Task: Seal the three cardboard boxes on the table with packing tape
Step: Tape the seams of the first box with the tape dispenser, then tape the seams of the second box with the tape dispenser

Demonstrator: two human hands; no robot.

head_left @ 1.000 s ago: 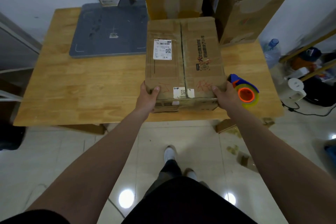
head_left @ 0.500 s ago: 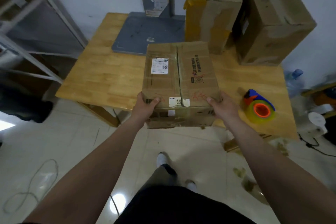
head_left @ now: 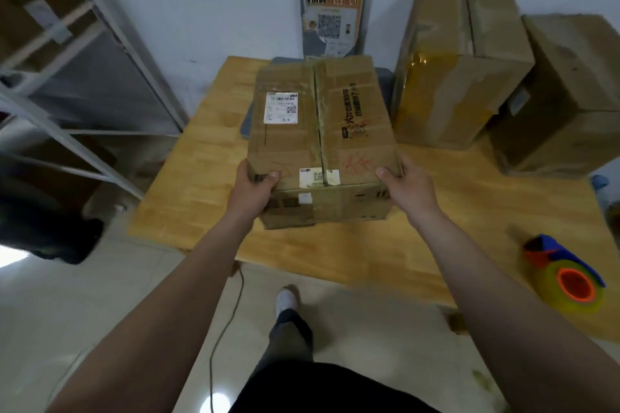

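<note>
A pale wall is seen behind a wooden counter, with grey metal shelving to the left and a tiled floor below. Near the middle of the counter a cardboard box is held at its near end by both hands. The left hand is clamped on the near left corner, thumb laid on the top flap, the fingers hidden down the side. The right hand is clamped likewise on the near right corner. Whether the base is resting on the wood or raised just off it cannot be told. The two top flaps are closed and meet along a centre seam. A white shipping label is stuck on the left flap, and a small sticker is laid across the seam at the near edge. A grey platform scale is largely hidden behind this box, its column carrying a QR-code poster. At the back right a taller box banded with yellowish tape is stood, and a third box is set just beside it. A tape dispenser, blue and orange with a yellowish roll, is lying near the counter's near right edge, well apart from both hands. A thin cable is trailed across the floor near a white shoe.
</note>
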